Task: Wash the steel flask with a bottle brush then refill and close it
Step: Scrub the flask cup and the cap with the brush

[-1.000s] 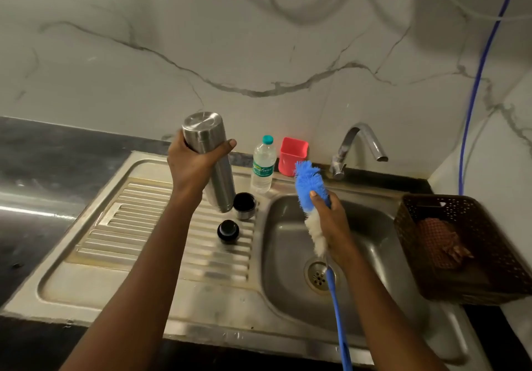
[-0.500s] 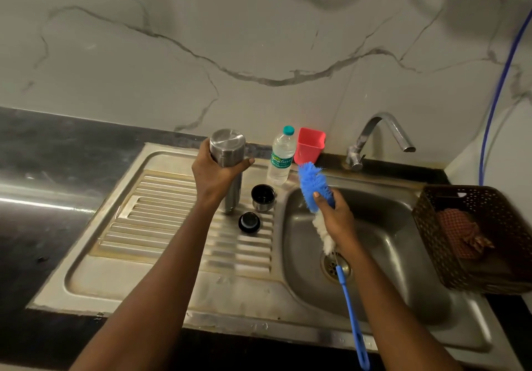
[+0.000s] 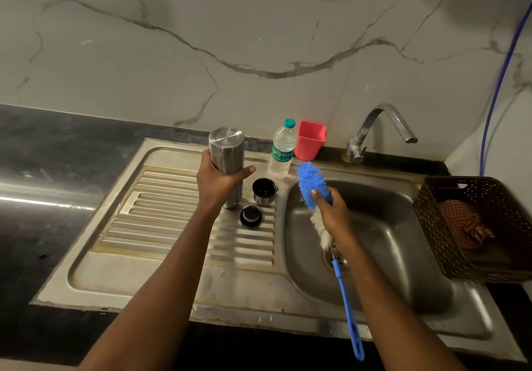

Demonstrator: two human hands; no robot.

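Marble-veined wall [image 3: 259, 25] backed a dark counter [image 3: 57, 226] and the steel sink [image 3: 172, 284]. Over its ribbed drainboard [image 3: 161, 198] I had the left hand [image 3: 218, 180], fingers curled round the steel flask [image 3: 227, 152], base up. Over the basin [image 3: 388, 226] the right hand [image 3: 334, 215] gripped the bottle brush [image 3: 312, 183] by its bristles. Its cap [image 3: 264, 190] and stopper [image 3: 251, 216] sat beside the flask.

A home kitchen is shown: a steel sink [image 3: 374, 255] with ribbed draining board [image 3: 161, 212] is set into a dark counter [image 3: 57, 169], backed by marble-patterned wall [image 3: 201, 39] and a tap [image 3: 383, 126].
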